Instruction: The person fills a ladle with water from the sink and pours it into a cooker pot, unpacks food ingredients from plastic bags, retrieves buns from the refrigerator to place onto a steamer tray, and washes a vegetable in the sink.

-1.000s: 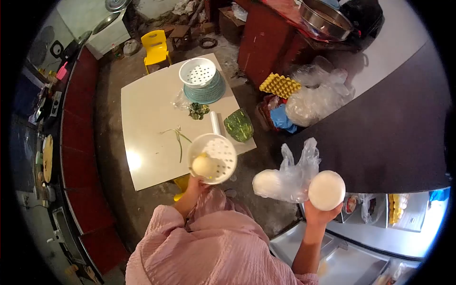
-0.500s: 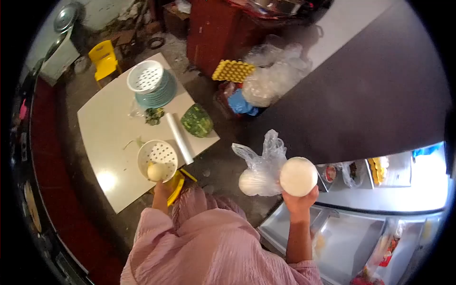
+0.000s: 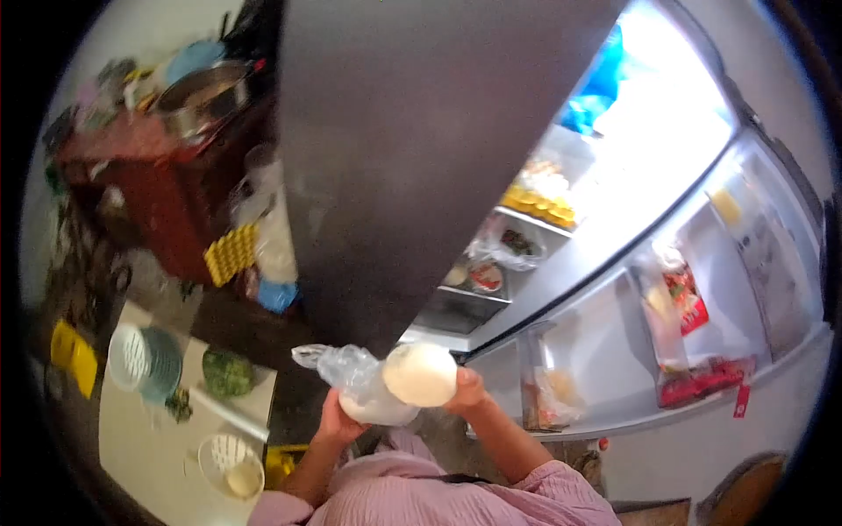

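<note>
My right hand (image 3: 467,392) is closed on the side of a round, cream-white thing (image 3: 419,375) with a smooth flat face; its exact kind does not show. Just left of it, my left hand (image 3: 338,422) grips a clear plastic bag (image 3: 355,373) from below. Something white and rounded bulges in the bag's lower part, partly hidden behind the round thing. Both hands are close together in front of my body, before the open fridge (image 3: 605,351).
Inside the fridge are a yellow egg tray (image 3: 539,206) and bagged food; packets sit in its door. At left, a table (image 3: 132,430) bears a colander (image 3: 206,451) with a pale round vegetable (image 3: 243,479), a film roll (image 3: 230,414), a green-rinded piece (image 3: 228,372) and stacked baskets (image 3: 158,368).
My view has swung right toward the fridge. My left hand has left the pale vegetable in the colander and taken hold of the plastic bag beside my right hand.
</note>
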